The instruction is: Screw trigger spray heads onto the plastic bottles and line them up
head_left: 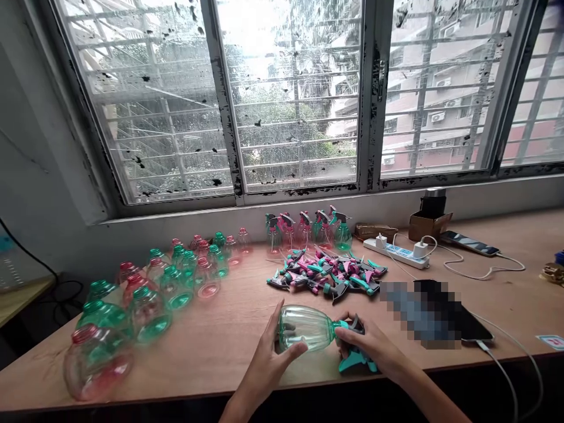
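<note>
Sideways bottle [306, 328], sprayer [358, 361] perhaps on

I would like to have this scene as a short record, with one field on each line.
Left grip: around the greenish bottle, toward its base
Right grip: on the teal and grey spray head, at the bottle's neck
Bottle pose: sideways, neck toward the right grip
Pile behind: loose spray heads
Table, left: green and red bottles without heads
Below window: bottles fitted with spray heads

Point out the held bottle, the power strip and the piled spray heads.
Held bottle [307, 326], head view: middle of its body.
Power strip [399, 254], head view: its top.
Spray heads [328, 272], head view: middle of the pile.
</note>
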A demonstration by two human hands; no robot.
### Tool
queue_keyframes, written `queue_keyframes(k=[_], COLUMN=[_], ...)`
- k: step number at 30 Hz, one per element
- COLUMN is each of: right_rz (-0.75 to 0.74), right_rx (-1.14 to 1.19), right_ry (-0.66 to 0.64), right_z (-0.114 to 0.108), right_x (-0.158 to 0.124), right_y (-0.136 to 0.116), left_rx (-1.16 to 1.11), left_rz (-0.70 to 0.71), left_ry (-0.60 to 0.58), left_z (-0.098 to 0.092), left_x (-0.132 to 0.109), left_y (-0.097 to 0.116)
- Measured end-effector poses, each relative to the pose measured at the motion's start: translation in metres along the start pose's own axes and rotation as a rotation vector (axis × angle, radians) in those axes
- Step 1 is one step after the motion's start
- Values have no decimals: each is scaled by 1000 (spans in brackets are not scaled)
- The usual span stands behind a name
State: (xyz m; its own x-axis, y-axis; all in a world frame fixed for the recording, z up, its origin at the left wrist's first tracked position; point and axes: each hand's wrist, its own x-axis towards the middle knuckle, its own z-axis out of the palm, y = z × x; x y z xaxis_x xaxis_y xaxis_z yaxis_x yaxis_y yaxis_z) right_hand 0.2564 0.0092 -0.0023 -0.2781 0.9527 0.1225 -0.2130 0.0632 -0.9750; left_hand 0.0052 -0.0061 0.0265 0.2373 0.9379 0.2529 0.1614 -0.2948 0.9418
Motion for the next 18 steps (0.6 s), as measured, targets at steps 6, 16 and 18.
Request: queue_keyframes(k=[6,16,18], right_rz=[6,-3,-5], right_rx=[7,11,22], right_ry=[-3,-46,-50], right_z=[-1,-1,-1], right_x=[1,0,1], right_y=[1,-1,-1], left_rx=[-116,18,80], left_rz=[49,93,91], left_ry=[-119,-116,-121], left_z=[0,-1,-1], left_x=[-8,-6,-7], left_y=[-9,-20,-19])
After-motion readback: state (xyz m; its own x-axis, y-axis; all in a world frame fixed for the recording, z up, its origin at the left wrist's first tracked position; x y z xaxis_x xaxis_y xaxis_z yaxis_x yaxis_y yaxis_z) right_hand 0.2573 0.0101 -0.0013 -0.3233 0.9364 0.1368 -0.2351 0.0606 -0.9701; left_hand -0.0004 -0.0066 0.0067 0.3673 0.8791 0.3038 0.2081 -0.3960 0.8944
